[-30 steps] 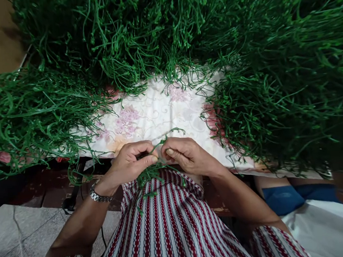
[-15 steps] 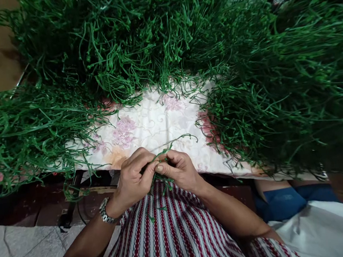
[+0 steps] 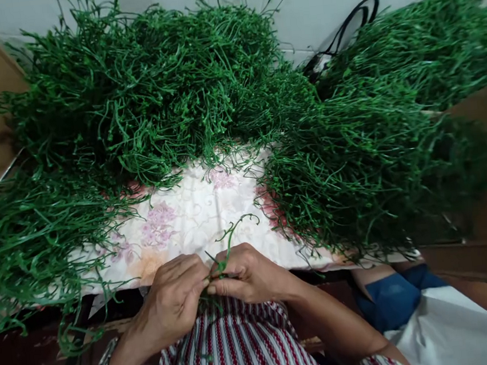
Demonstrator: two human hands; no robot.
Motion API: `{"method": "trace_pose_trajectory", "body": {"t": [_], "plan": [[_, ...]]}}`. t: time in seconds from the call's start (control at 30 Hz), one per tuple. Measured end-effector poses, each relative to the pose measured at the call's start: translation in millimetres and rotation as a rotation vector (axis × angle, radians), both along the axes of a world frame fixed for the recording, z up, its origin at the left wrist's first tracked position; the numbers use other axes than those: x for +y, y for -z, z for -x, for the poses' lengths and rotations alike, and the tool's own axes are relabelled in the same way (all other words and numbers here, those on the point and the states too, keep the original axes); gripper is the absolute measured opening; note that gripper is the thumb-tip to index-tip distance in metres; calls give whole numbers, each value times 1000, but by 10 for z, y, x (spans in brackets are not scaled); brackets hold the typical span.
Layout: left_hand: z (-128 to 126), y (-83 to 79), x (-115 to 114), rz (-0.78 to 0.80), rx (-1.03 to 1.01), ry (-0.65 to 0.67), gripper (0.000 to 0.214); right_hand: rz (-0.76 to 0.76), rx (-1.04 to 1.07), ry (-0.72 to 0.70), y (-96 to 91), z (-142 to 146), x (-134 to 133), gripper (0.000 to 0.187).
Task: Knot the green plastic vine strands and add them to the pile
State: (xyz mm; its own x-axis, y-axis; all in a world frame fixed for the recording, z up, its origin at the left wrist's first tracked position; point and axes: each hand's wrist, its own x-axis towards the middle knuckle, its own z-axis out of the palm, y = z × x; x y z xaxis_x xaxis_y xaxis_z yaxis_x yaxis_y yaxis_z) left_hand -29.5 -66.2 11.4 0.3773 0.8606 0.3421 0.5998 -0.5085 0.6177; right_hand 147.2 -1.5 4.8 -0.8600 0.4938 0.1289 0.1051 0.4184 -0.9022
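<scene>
My left hand [image 3: 174,295], with a metal-band watch on the wrist, is closed with thumb and fingers pinched on thin green stems. Its fingertips meet those of my right hand [image 3: 250,273], which is closed on the same stems. One curly green stem [image 3: 228,242] rises above the fingers and hooks to the right at its tip. Beside it a short, dark, thin point sticks up; I cannot tell what it is. More green bits hang below the hands, in front of the striped clothing [image 3: 246,343]. The part between the fingertips is mostly hidden.
A floral cloth [image 3: 194,210] covers the table. Large heaps of green stems lie at the back [image 3: 166,92], left [image 3: 29,237] and right [image 3: 346,178]. Black straps [image 3: 357,19] loop up behind. At lower right a person's knee in blue [image 3: 388,300] shows beside white cloth [image 3: 451,329].
The view has tilted up, showing more wall and placing the hands lower. The held stem now stands more upright, and the left hand has turned with its knuckles more on top.
</scene>
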Motion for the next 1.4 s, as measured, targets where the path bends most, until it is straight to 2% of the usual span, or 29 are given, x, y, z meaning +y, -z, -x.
{"method": "trace_pose_trajectory", "body": {"t": [0.13, 0.23, 0.33, 0.4, 0.47, 0.6, 0.7, 0.77, 0.9, 1.0, 1.1, 1.27, 1.4], "plan": [[99, 15, -24, 21, -11, 101, 21, -92, -74, -162, -55, -95, 45, 23], [252, 56, 4, 97, -61, 83, 16, 26, -68, -182, -94, -228, 88, 18], [273, 86, 83, 162, -229, -106, 10, 188, -20, 24, -137, -308, 125, 13], [166, 105, 143, 195, -370, -248, 8, 249, 41, 215, -150, -278, 133, 16], [-1, 127, 195, 238, -475, -316, 6, 278, 92, 334, -136, -185, 117, 22], [-288, 165, 241, 251, -562, -410, 5, 298, 142, 425, -29, 43, 30, 29], [-356, 199, 251, 243, -618, -477, 3, 364, 219, 505, 69, 130, -26, 28], [-348, 230, 262, 277, -678, -505, 3, 467, 288, 551, 113, 131, -36, 28], [-312, 281, 295, 354, -789, -541, 9, 771, 457, 601, 131, 35, 18, 32], [-299, 277, 313, 363, -791, -519, 9, 865, 535, 587, 102, -61, 87, 33], [-283, 253, 315, 373, -786, -463, 7, 828, 531, 541, 72, -122, 145, 33], [-227, 242, 291, 400, -801, -434, 8, 599, 455, 575, 49, -150, 153, 38], [-189, 248, 286, 400, -812, -470, 7, 524, 434, 478, 26, -152, 96, 24]]}}
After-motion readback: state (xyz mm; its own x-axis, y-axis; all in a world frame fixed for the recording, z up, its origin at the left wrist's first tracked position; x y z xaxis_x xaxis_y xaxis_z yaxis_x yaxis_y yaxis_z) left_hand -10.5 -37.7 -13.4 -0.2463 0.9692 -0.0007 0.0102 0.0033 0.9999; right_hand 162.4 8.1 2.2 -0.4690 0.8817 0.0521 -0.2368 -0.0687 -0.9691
